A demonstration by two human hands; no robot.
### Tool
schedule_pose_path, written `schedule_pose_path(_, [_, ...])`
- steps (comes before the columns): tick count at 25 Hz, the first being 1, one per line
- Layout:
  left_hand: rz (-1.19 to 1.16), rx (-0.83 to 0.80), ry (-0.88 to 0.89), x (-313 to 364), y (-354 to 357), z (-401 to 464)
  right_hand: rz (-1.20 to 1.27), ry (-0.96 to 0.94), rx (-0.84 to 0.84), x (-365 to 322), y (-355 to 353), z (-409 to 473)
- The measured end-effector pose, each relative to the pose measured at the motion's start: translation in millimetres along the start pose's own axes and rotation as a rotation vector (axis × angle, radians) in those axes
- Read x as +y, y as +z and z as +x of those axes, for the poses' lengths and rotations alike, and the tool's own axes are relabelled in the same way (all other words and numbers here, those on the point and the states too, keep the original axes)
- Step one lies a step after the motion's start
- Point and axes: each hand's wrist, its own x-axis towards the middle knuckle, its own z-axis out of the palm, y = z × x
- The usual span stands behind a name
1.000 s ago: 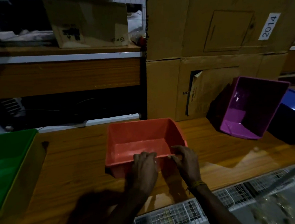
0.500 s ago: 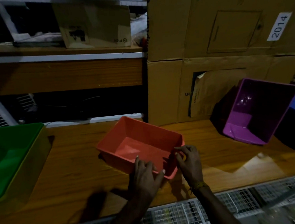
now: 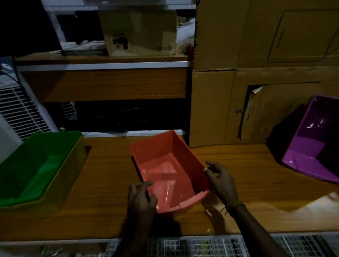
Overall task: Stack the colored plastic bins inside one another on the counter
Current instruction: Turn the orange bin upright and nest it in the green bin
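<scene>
- My left hand grips the near left corner of the red bin, fingers curled over its rim.
- My right hand holds the bin's right wall, thumb on the rim, fingers curled against the outside.
- The red bin sits mid-counter, turned at an angle, its open top facing up and its low front lip toward me.
- The green bin is well to the left on the counter, nested inside a yellow bin whose rim and side show around it.
- The purple bin is well to the right, tipped on its side with the opening facing me, near the cardboard boxes.
- A smaller box stands on the shelf behind.
- A wire grid runs below the counter's near edge.
</scene>
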Motion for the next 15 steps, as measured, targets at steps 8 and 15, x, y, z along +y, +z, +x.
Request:
schedule_pose_path(8, [-0.300,0.019,-0.315,15,-23,20,0.157,0.123,-0.096,-41,18,16])
schedule_pose_path(15, [-0.498,0.256,-0.233,58,-67,67,0.280,-0.058,-0.001,-105,0,25])
